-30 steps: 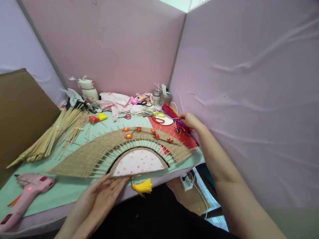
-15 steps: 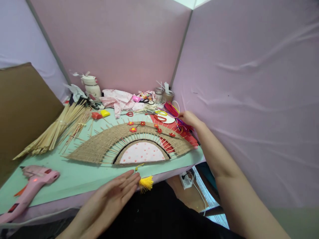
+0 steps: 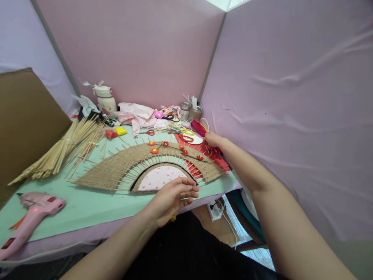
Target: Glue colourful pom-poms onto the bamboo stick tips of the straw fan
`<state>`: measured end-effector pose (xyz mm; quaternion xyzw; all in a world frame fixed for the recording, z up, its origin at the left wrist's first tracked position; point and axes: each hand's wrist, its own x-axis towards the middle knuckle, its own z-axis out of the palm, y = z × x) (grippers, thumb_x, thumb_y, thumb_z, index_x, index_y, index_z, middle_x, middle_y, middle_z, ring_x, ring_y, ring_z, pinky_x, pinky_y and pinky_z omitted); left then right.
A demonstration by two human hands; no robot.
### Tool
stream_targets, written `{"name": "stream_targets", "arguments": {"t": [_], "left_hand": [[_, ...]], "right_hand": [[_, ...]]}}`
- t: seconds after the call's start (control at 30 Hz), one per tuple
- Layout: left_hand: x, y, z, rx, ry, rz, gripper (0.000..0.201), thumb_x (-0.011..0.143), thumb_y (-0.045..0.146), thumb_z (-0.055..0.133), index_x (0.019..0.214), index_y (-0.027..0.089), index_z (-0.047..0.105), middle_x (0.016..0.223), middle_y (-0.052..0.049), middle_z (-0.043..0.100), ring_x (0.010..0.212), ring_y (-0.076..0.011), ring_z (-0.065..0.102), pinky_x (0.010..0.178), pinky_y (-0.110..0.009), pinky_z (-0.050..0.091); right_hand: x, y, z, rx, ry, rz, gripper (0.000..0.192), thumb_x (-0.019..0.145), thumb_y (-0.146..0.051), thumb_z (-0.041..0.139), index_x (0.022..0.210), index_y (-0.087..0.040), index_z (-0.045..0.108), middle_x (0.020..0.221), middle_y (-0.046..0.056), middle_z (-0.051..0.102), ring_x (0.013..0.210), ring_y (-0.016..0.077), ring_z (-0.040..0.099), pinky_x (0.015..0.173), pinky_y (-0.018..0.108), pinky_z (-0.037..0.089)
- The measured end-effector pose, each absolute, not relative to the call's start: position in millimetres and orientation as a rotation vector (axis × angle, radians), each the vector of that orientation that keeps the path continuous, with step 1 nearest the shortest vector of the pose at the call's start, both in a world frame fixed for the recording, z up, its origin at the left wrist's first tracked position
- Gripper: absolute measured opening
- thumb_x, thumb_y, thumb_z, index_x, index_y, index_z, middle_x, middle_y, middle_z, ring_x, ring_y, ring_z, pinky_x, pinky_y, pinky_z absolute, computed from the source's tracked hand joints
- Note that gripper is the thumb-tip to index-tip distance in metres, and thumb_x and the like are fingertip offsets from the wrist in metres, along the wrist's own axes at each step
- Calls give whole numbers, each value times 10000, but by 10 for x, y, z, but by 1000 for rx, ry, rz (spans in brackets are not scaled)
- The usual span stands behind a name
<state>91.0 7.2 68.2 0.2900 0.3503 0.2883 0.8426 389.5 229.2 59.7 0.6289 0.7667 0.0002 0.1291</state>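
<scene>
A half-round woven fan with thin sticks lies on the table, with red clay flowers and a dotted white centre panel. My left hand, open with fingers spread and slightly bent, hovers at the fan's front edge. Beneath its palm a yellow tassel shows only in part. My right hand reaches to the far right, its fingers curled down among purple and pink fuzzy strands. Its fingertips are mostly hidden, and what they grip cannot be made out.
A pink glue gun with a lit red light rests at the left front. Behind it lie bundled sticks. Scissors, red paper, cloth, jars and a bottle line the back.
My left hand has moved right and turned over the yellow tassel, now mostly hiding it. My right hand has shifted slightly left among the strands.
</scene>
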Motion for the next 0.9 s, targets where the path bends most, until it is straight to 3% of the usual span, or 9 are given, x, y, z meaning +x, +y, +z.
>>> {"name": "stream_targets", "arguments": {"t": [0.13,0.33,0.6,0.67,0.77,0.9], "left_hand": [[1080,216,739,653,748,607,112,763,103,648,864,151,652,842,-55,704,718,-111,662,660,-219,480],[1536,860,898,809,822,748,97,800,58,570,784,143,614,736,-33,663,633,-78,624,641,-201,475],[2116,1945,661,1140,1143,715,94,850,24,563,885,85,626,585,9,543,560,-73,533,624,-211,465],[2181,2082,551,1250,1178,650,58,875,99,598,916,80,635,665,-10,589,614,-94,568,640,-240,496],[2266,2247,422,1417,1197,556,171,901,250,627,989,104,643,889,-47,659,772,-139,634,720,-316,552],[2417,2448,336,1604,1157,532,301,912,330,613,1145,140,624,1150,-96,642,998,-206,639,855,-406,556]], "right_hand": [[3925,2300,589,1802,2297,18,132,790,-121,647,830,-178,760,1022,119,719,999,223,612,776,244,415],[3907,2263,570,1935,2364,21,223,886,-146,522,1003,-162,711,1044,92,729,882,159,621,735,214,402],[3956,2148,590,2112,2357,-11,231,864,-114,518,992,-149,707,980,85,751,813,147,628,671,210,385],[3997,2100,641,2158,2351,-15,248,872,-118,504,1009,-154,707,991,84,754,820,149,636,672,211,390],[4049,1964,740,2255,2380,-10,250,884,-141,501,1006,-166,718,1008,80,758,855,157,646,706,215,402],[4081,1751,828,2332,2425,-38,240,879,-145,519,979,-172,736,986,78,765,863,171,657,754,227,415]]}}
